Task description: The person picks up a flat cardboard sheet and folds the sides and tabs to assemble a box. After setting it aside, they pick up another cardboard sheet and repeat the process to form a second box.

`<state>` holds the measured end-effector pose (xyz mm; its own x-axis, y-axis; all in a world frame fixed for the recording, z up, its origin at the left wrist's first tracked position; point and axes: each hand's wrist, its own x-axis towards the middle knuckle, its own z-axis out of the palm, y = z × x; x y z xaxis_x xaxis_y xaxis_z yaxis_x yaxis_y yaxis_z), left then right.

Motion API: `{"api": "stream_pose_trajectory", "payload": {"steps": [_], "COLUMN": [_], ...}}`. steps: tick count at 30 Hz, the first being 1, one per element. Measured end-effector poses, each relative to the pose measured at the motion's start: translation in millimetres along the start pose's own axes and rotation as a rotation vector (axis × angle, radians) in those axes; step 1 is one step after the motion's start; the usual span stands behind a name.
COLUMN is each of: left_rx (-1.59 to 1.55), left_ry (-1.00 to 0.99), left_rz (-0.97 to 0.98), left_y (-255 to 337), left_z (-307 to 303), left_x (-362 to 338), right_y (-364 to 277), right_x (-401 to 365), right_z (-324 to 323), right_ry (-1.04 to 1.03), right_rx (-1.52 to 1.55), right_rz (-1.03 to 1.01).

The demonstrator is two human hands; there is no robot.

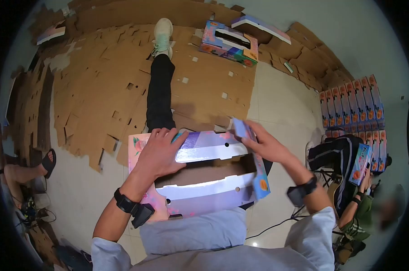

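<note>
Straight ahead at twelve o'clock, the printed cardboard carton [209, 203] looks light and easy to crease, so its edges seem best to hold, with the left hand [159, 151] gripping its ten o'clock side and the right hand [264, 143] pinching the end flap [240, 128] at two o'clock.

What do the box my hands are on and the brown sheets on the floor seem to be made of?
The box: probably printed card, glossy outside since light glares off its panels; brown shows inside. The brown sheets: likely matte cardboard, judging by the dull tan surface and ragged edges; whether corrugated, I can't tell.
</note>
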<state>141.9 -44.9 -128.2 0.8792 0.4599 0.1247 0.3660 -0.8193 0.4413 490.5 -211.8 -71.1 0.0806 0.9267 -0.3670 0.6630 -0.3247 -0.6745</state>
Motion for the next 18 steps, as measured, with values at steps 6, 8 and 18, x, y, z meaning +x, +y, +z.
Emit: {"api": "stream_pose_trajectory", "payload": {"steps": [6, 8, 18], "left_rx": [0.025, 0.036, 0.025], "left_ry": [0.020, 0.006, -0.027], "left_rz": [-0.027, -0.047, -0.047], "left_y": [2.3, 2.2, 2.5], "left_z": [-0.4, 1.7, 2.4], "left_x": [-5.6, -6.6, -3.0], "right_y": [2.5, -10.4, -12.4], "right_x": [31.4, 27.3, 34.0], "right_z": [51.4, 50.0, 56.5], "right_ry": [0.246, 0.229, 0.236], "right_rx": [0.123, 0.113, -0.099], "right_rz": [-0.141, -0.111, -0.176]}}
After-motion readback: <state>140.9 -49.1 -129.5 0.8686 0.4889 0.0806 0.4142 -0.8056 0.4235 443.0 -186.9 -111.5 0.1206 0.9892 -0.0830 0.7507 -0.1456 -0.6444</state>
